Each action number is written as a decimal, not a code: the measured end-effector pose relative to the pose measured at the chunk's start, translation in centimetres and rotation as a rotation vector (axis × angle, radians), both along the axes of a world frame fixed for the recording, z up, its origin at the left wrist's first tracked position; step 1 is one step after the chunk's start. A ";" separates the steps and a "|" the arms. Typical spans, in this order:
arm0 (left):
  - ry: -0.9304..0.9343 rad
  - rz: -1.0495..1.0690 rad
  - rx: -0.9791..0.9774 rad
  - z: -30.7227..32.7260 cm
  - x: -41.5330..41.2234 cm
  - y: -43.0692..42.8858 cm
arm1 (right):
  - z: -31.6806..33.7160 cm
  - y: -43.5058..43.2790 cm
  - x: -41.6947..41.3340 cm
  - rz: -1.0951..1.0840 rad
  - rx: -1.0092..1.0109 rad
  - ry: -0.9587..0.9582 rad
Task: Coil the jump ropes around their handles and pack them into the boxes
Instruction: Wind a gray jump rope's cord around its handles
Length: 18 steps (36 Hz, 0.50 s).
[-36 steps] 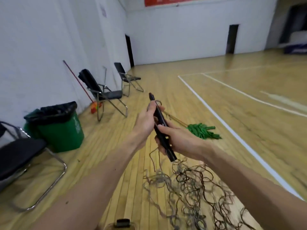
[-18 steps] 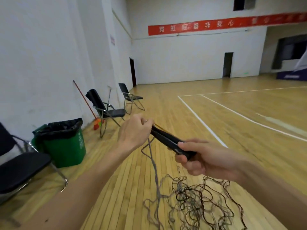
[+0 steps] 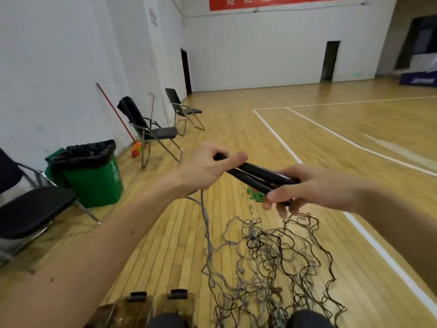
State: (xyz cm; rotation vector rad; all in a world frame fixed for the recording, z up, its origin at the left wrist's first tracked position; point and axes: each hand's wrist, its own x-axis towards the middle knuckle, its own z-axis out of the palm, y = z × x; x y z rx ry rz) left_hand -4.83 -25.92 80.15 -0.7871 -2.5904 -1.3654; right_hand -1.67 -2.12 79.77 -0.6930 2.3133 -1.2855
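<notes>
Above the wooden floor (image 3: 236, 143) of a sports hall, the person is holding two black handles (image 3: 257, 174) together, side by side and nearly level. The left hand (image 3: 205, 166) is gripping their left end, with the fingers curled around and the thumb lying along the top. The right hand (image 3: 314, 188) is gripping the right end in the same closed way. A grey rope (image 3: 206, 223) is hanging from under the left hand down to the floor, where it is running into a big loose tangle (image 3: 272, 256) of grey and dark cords, just in front of the person.

I think the coiling is only starting, because no turn of rope is showing on the handles yet. To do this step well, the right hand should be pressing both handles firmly so that they are not sliding apart, while the left hand is leading the rope around them. Each turn should be lying beside the last one, with a light and even pull. The rope should be coming out of the tangle slowly, because a quick pull is probably tightening the knots. It seems that more than one rope is mixed there, so freeing only the grey one first is wise.

Two clear boxes (image 3: 139, 306) are waiting at the lower edge of the view, close to the person and partly cut off.
</notes>
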 end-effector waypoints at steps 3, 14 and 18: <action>-0.019 0.065 -0.113 -0.2 0.0 1.1 | -0.2 -0.8 0.1 -0.114 0.397 0.338; -0.212 0.060 -0.133 -2.3 0.1 4.4 | -7.6 -2.4 0.6 -0.387 0.444 0.602; -0.508 -0.153 0.001 -3.7 -0.2 2.9 | -8.7 -1.1 0.7 -0.341 0.365 0.568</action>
